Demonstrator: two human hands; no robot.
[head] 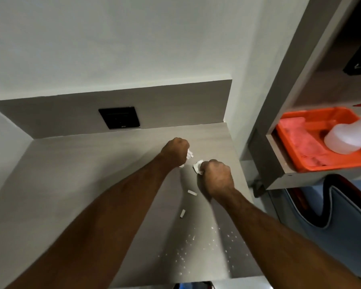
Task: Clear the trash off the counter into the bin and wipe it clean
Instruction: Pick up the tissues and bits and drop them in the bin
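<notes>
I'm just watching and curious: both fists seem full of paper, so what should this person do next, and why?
Probably pick up the two loose white scraps lying on the counter nearer the person. Both the left hand and right hand are closed on crumpled white paper, yet these pieces and white crumbs remain. No bin shows clearly.

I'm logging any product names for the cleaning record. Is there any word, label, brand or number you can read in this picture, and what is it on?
None can be read.
Black wall socket: a small pale mark at its lower edge, too small to read.
White spray bottle in the orange tray: no label visible.
White paper scraps in the left hand and right hand: no print visible.
</notes>
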